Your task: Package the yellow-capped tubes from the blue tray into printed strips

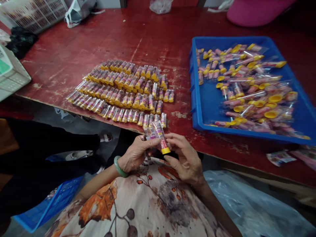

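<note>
My left hand [138, 149], with a green bangle on its wrist, holds a clear tube [160, 135] with a yellow cap and pink contents. Printed plastic sleeves [149, 132] are also in its grip, partly hidden by the tube. The tube leans, its yellow end pointing down toward me. My right hand [186, 159] is beside it, thumb and fingers apart, with fingertips at the tube's right side. Just beyond my hands, several rows of similar small yellow-capped tubes [118, 85] lie close together on the red table [170, 42].
On the right stands a blue tray [195, 108] holding many loose pink-and-yellow tubes. White crates [14, 75] and a black plastic bag [21, 41] are at left. Another person's dark-clothed legs [56, 141] are near a blue basket [49, 207]. Clear plastic sheeting [242, 197] lies lower right.
</note>
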`<state>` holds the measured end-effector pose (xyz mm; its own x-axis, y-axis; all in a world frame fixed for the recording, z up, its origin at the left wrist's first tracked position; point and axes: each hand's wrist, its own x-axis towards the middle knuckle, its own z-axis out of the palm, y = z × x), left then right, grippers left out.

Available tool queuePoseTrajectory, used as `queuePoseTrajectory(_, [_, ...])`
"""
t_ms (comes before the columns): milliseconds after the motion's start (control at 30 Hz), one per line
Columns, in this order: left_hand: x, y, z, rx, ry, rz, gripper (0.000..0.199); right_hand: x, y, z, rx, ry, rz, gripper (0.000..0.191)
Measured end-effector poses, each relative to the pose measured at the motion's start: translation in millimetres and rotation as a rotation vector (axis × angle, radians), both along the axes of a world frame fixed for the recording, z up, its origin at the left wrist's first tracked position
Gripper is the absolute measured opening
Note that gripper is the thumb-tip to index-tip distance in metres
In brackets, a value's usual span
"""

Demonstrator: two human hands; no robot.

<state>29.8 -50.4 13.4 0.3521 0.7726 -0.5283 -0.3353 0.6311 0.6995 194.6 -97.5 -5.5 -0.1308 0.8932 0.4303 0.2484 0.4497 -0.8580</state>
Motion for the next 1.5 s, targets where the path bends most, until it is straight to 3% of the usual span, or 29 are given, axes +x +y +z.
queuePoseTrajectory(100, [-0.3, -0.6, 3.2, 0.009, 0.005, -0.049, 0.035, -0.1, -3.1, -2.8, 0.032, 0.065, -0.091, 0.039])
queuePoseTrajectory(233, [-0.1, -3.1, 1.7, 0.020, 0.001, -0.023, 0.036, -8.2, -3.0, -8.7, 0.173, -0.008, -0.224, 0.037])
queuePoseTrajectory(400, [1.8, -7.4, -2.6, 0.040, 0.026, -0.032, 0.042, -17.3, -1.4, -6.3, 0.221, 0.017, -0.346, 0.033])
queuePoseTrajectory(700, [6.0, -14.0, -5.3, 0.035, 0.005, -0.027, 0.044, -26.3, -1.7, -0.6, 0.296, 0.059, -0.466, 0.031])
queuePoseTrajectory(1167, [7.9, -14.4, -5.7, 0.028, -0.037, -0.038, 0.042, -28.2, -5.4, -10.7, 0.308, 0.056, -0.517, 0.041])
queuePoseTrajectory(1500, [9.3, -14.4, -3.7, 0.010, -0.027, -0.046, 0.042, -27.8, -5.4, -10.7, 0.321, 0.015, -0.550, 0.031])
